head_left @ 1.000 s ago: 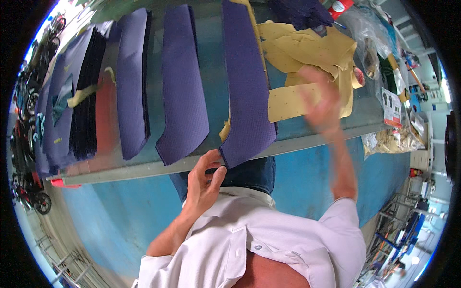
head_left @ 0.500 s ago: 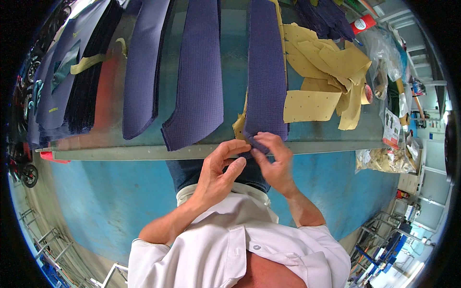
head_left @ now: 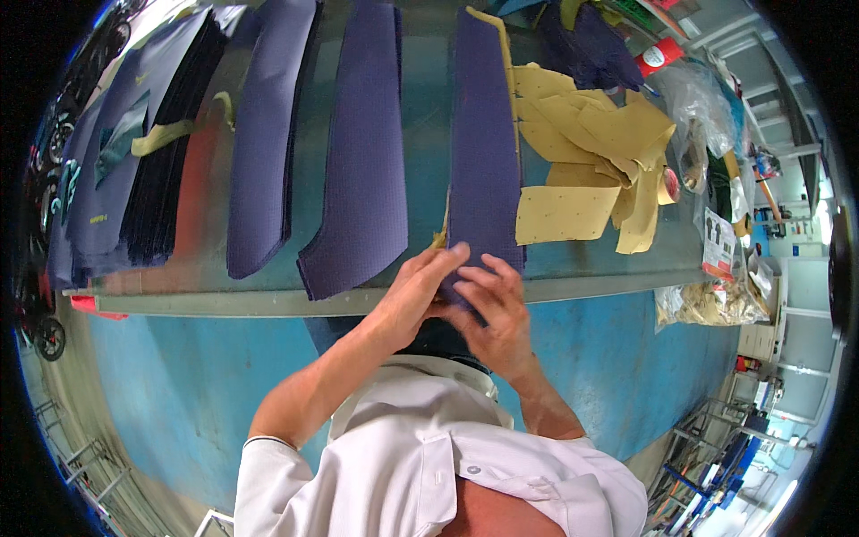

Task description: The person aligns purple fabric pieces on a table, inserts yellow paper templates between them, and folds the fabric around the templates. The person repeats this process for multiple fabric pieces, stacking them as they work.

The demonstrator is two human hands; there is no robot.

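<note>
A long dark purple strip of textured fabric [head_left: 486,152] lies on the table, its near end at the front edge. Foam-like yellow backing shows along its right side and at its lower left. My left hand [head_left: 413,294] is closed at the near left corner of this strip, fingers together on top. My right hand [head_left: 495,315] is at the same near end, its fingers apart and bent over the fabric, slightly blurred. Both thumbs and the underside of the corner are mostly hidden. Left of my hands lies another angled purple piece [head_left: 365,170].
Further left are a stack of purple strips [head_left: 261,152] and a thick pile of printed purple pieces [head_left: 107,197]. Yellow perforated scraps [head_left: 573,215] and a tape roll [head_left: 669,186] lie to the right. The metal table edge [head_left: 224,302] runs before me. A bag of scraps [head_left: 716,302] hangs at right.
The strip's near corner, folded up between my fingers before, now lies flatter. My left hand has come up onto the corner, and my right hand's fingers have spread. The view has shifted slightly.
</note>
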